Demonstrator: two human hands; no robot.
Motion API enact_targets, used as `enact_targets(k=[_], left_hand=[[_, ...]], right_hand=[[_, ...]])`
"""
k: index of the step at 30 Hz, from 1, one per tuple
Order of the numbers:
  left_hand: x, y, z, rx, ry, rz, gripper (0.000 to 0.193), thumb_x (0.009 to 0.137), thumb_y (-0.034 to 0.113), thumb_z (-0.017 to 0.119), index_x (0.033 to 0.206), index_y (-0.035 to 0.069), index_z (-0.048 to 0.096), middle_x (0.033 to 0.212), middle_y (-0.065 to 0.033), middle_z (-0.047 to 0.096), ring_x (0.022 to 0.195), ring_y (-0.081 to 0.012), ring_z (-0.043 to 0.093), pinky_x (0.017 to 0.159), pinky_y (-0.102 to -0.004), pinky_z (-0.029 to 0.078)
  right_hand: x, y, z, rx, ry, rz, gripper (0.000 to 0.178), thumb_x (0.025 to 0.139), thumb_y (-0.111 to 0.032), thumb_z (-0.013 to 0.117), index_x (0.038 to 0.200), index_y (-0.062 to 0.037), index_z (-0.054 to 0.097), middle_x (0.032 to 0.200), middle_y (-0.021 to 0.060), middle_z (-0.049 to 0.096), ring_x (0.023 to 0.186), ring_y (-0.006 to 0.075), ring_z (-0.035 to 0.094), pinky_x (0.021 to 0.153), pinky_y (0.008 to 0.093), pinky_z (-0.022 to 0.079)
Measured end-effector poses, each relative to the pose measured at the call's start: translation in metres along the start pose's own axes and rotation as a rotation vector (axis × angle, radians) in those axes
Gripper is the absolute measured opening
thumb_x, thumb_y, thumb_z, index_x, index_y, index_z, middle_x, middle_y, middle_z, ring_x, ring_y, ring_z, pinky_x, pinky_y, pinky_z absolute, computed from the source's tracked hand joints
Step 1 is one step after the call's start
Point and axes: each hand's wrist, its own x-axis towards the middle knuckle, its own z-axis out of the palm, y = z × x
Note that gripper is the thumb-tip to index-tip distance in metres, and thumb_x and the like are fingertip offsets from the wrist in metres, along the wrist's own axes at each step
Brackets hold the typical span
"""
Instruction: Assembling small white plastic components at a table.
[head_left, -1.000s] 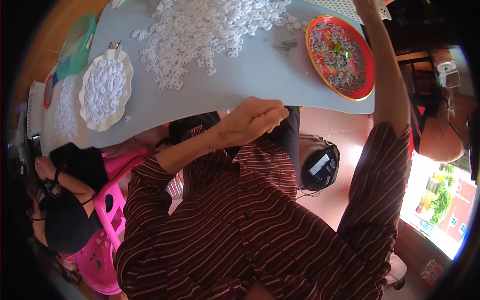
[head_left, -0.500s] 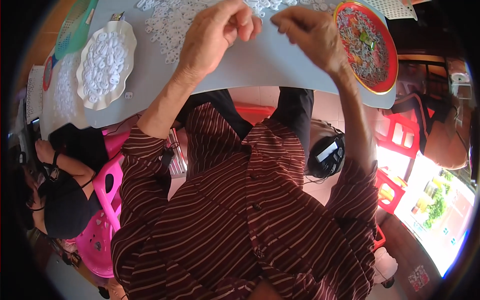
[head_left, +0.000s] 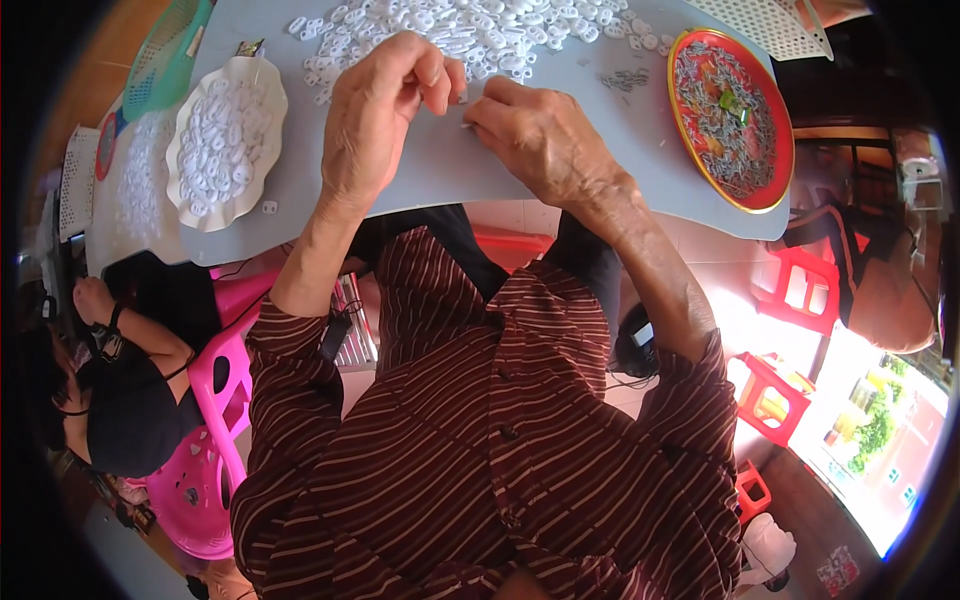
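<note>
My left hand [head_left: 375, 120] is over the grey table with thumb and fingers pinched together, a tiny pale bit at their tips too small to name. Facing it, my right hand [head_left: 545, 140] is closed too, and a thin pale sliver, perhaps a small nail, pokes out from its fingertips. A narrow gap separates the two sets of fingertips. Behind them spreads a pile of small white plastic pieces with holes [head_left: 450, 35]. To the right of it lies a little cluster of grey metal nails [head_left: 625, 79].
A red gold-rimmed dish [head_left: 680, 125] of metal nails stands on the right. On the left is a scalloped white dish [head_left: 270, 150] of white pieces, near a green basket [head_left: 165, 60]. A person [head_left: 130, 400] sits on the left by a pink chair [head_left: 200, 490]. Red stools [head_left: 800, 290] stand at right.
My right hand has come left and nearer to me, toward my left hand, uncovering the nail cluster. My left hand has shifted slightly left and nearer.
</note>
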Motion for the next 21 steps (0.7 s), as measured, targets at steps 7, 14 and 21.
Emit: enact_targets(k=[7, 14, 21], left_hand=[[-0.006, -0.024, 0.018, 0.581, -0.054, 0.035, 0.038, 0.095, 0.037, 0.049, 0.083, 0.002, 0.058, 0.063, 0.001, 0.051, 0.059, -0.0068, 0.049, 0.052, -0.0225, 0.038], [0.002, -0.029, 0.043, 0.613, -0.113, 0.076, 0.031, 0.097, 0.028, 0.047, 0.088, 0.0, 0.056, 0.063, -0.0023, 0.051, 0.059, -0.0089, 0.047, 0.055, -0.0233, 0.04], [0.0, -0.043, 0.042, 0.668, -0.107, 0.223, 0.016, 0.095, 0.015, 0.048, 0.096, 0.001, 0.054, 0.068, -0.0061, 0.056, 0.06, -0.0129, 0.05, 0.057, -0.0255, 0.043]], right_hand=[[-0.017, 0.002, -0.02, 0.303, 0.341, 0.269, 0.012, 0.076, -0.003, 0.064, 0.088, -0.0037, 0.064, 0.08, 0.0126, 0.064, 0.067, 0.0289, 0.063, 0.059, 0.034, 0.051], [-0.026, -0.006, -0.019, 0.232, 0.52, 0.234, 0.012, 0.077, -0.001, 0.062, 0.089, -0.0027, 0.064, 0.078, 0.0107, 0.064, 0.067, 0.0271, 0.064, 0.059, 0.0332, 0.051], [-0.044, 0.004, -0.012, 0.696, 0.554, 0.44, 0.015, 0.082, 0.0, 0.06, 0.097, 0.0013, 0.064, 0.08, 0.0104, 0.067, 0.071, 0.0139, 0.066, 0.064, 0.0251, 0.052]])
